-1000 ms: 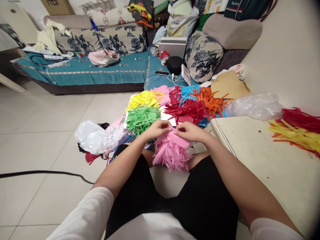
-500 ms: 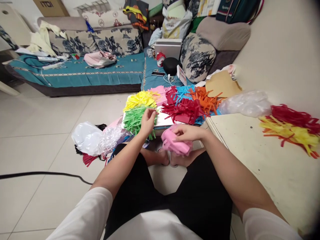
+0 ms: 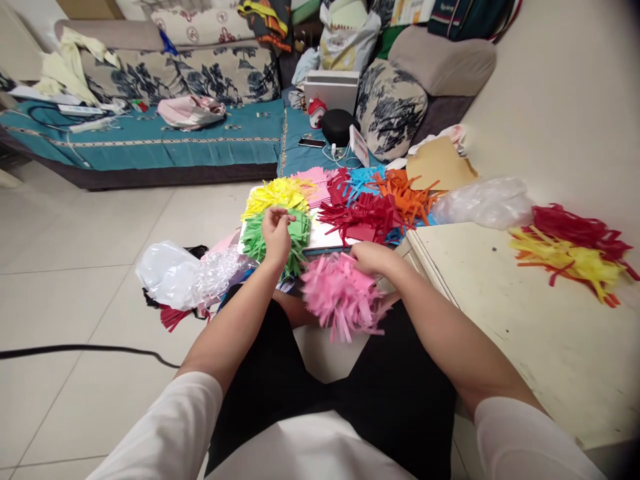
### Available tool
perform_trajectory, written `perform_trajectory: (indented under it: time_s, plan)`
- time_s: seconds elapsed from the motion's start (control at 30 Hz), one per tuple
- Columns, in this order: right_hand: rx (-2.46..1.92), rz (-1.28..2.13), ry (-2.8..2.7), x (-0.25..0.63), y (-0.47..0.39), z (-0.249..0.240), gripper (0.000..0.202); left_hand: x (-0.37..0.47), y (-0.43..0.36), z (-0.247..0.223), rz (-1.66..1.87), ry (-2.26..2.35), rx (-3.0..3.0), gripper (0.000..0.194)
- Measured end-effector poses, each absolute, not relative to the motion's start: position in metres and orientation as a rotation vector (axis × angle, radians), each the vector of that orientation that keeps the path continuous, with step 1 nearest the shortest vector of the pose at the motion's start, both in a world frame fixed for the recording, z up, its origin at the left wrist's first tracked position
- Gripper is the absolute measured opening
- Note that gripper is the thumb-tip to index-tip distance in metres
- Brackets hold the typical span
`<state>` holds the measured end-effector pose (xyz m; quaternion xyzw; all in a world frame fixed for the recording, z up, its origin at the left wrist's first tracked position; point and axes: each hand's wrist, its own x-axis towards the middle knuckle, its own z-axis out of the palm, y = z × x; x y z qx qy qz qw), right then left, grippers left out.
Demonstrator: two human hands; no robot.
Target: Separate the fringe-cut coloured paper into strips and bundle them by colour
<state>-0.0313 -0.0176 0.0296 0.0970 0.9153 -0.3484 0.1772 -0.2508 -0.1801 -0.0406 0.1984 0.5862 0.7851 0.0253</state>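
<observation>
My right hand point(image 3: 373, 259) grips the top edge of a pink fringed paper bunch point(image 3: 343, 297), whose strips hang spread out and blurred above my lap. Over the green fringed paper point(image 3: 300, 230), my left hand point(image 3: 277, 230) is raised with its fingers curled together; whatever they pinch, if anything, is too small to make out. Yellow fringed paper point(image 3: 280, 195) lies just behind the green. To the right on the same small table are red point(image 3: 363, 217), orange point(image 3: 407, 197) and blue point(image 3: 365, 181) bunches, with pale pink paper point(image 3: 317, 185) at the back.
A cream cabinet top point(image 3: 500, 300) at the right bears red and yellow fringes point(image 3: 575, 257). Clear plastic point(image 3: 485, 202) lies behind it. Plastic bags point(image 3: 173, 275) sit on the floor at the left, near a black cable point(image 3: 90, 348). A teal-covered sofa point(image 3: 190, 150) stands behind.
The pink bunch has gone from folded up to fanned out, hanging lower from my right hand. My left hand has shifted slightly left and up. The whole view has moved a little.
</observation>
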Motion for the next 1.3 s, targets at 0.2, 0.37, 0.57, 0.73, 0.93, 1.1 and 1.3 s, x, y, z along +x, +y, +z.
perform_trajectory:
  time_s: [0.2, 0.37, 0.57, 0.73, 0.93, 1.1, 1.3]
  plan:
    - [0.292, -0.960, 2.438, -0.038, -0.013, 0.025, 0.030, -0.253, -0.183, -0.035, 2.439, 1.777, 0.513, 0.017]
    - [0.553, -0.621, 2.636, -0.043, -0.013, 0.022, 0.028, -0.252, -0.184, -0.029, 2.420, 1.739, 0.569, 0.017]
    - [0.437, -1.371, 2.687, -0.030, -0.013, 0.038, 0.020, -0.225, -0.189, -0.018, 1.939, 1.499, 1.109, 0.041]
    - [0.639, -1.737, 2.665, -0.023, -0.016, 0.048, 0.091, -0.189, -0.196, -0.004, 1.640, 1.561, 1.531, 0.050]
    - [0.869, -2.018, 2.723, -0.035, -0.035, 0.042, 0.064, -0.173, -0.204, 0.008, 1.543, 1.672, 1.818, 0.052]
    - [0.963, -2.189, 2.600, -0.044, -0.034, 0.034, 0.028, -0.172, -0.201, -0.005, 1.506, 1.824, 1.777, 0.047]
    - [0.662, -1.914, 2.921, -0.036, -0.032, 0.035, 0.050, -0.190, -0.181, -0.028, 1.841, 1.525, 0.982, 0.016]
